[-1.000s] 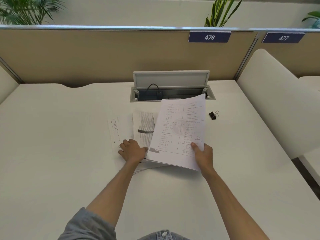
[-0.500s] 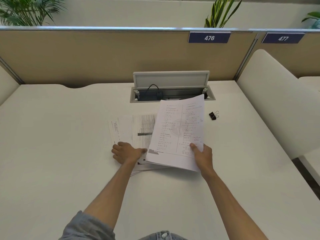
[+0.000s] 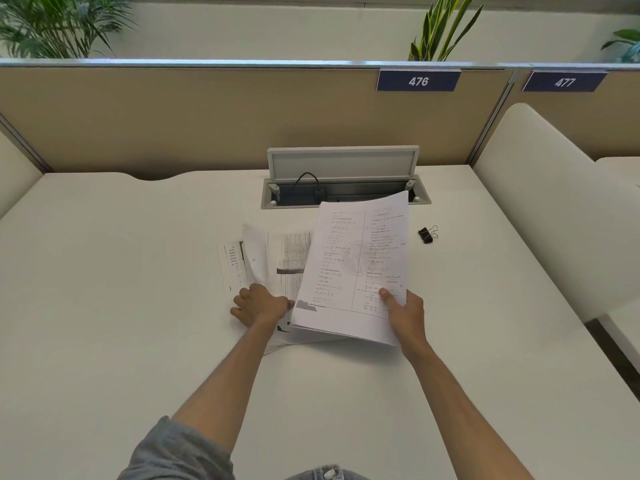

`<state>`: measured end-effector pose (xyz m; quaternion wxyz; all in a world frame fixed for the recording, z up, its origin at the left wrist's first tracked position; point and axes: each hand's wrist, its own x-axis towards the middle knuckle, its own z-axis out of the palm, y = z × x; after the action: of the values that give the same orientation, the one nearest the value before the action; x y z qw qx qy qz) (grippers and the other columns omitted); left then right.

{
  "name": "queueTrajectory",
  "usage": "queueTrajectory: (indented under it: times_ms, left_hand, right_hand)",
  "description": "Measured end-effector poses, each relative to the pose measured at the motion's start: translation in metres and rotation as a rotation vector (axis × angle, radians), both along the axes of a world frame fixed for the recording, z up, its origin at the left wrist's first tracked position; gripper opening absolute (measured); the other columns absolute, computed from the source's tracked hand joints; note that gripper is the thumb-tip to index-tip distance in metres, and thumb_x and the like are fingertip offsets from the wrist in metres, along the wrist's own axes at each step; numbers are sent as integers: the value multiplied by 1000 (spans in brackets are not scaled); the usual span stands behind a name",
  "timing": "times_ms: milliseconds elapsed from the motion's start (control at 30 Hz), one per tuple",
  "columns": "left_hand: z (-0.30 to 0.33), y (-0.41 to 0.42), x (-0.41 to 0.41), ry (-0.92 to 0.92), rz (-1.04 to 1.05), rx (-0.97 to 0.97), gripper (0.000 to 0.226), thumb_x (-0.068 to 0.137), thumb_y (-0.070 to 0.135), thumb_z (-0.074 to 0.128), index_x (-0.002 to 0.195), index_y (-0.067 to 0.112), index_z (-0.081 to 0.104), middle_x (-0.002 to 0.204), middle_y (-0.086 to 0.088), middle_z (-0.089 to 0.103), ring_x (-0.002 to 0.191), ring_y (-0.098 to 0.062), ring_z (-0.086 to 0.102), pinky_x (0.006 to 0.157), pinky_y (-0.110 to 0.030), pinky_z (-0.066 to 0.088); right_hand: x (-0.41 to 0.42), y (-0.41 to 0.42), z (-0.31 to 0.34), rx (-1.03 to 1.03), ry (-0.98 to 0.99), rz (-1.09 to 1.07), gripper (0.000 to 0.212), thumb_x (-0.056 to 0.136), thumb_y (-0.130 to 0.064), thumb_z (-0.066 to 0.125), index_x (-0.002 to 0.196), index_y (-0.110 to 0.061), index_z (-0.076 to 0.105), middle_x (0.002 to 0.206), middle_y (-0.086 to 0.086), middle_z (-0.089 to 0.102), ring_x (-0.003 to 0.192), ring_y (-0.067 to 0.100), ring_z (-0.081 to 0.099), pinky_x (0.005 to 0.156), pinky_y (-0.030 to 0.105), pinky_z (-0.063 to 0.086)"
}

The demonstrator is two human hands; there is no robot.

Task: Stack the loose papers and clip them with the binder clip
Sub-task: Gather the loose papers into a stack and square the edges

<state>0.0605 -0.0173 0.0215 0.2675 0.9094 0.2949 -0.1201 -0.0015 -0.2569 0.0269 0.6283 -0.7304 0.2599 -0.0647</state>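
Observation:
My right hand [image 3: 405,315] grips the near right corner of a stack of printed papers [image 3: 349,268], held tilted above the white desk [image 3: 138,289]. To its left, loose sheets [image 3: 258,258] lie spread on the desk, one with dark printed lines. My left hand [image 3: 261,304] rests on their near edge with fingers curled, and one sheet is curling up beside it. Whether the fingers pinch a sheet is hidden. A black binder clip [image 3: 427,234] lies on the desk to the right of the held stack, apart from both hands.
An open cable box [image 3: 343,188] with raised lid sits in the desk just behind the papers. A tan partition [image 3: 207,116] closes the back. A cream seat back [image 3: 554,209] stands at the right.
My left hand has slid left along the loose sheets' near edge, and a sheet there has begun to lift. The held stack has stayed nearly in place.

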Motion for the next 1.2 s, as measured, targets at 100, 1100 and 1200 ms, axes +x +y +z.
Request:
queueTrajectory:
  times_ms: [100,1100,1200]
  left_hand:
    - [3,1,-3,-85,-15,-177,61,74,23,80,122,4,49,121,-15,60,114,-35,56,89,-39,43]
    - [62,5,-22,-212,-201,-1215,23,99,8,45,105,23,62,81,2,78,70,-17,75,57,-31,61]
    - [69,5,-21,-221,-221,-1220,26,98,9,44,114,18,62,94,-4,76,80,-20,74,68,-35,62]
  right_hand:
    - [0,-1,3,-1,-2,-2,27,93,-23,64,117,-9,68,109,3,72,98,24,68,91,39,54]
    - [10,-12,50,319,67,52,77,85,-23,74,145,-21,26,121,4,58,101,20,61,90,40,49]
    - [12,-12,51,352,-39,75,45,88,-9,69,131,-12,54,120,10,69,92,20,72,80,39,59]
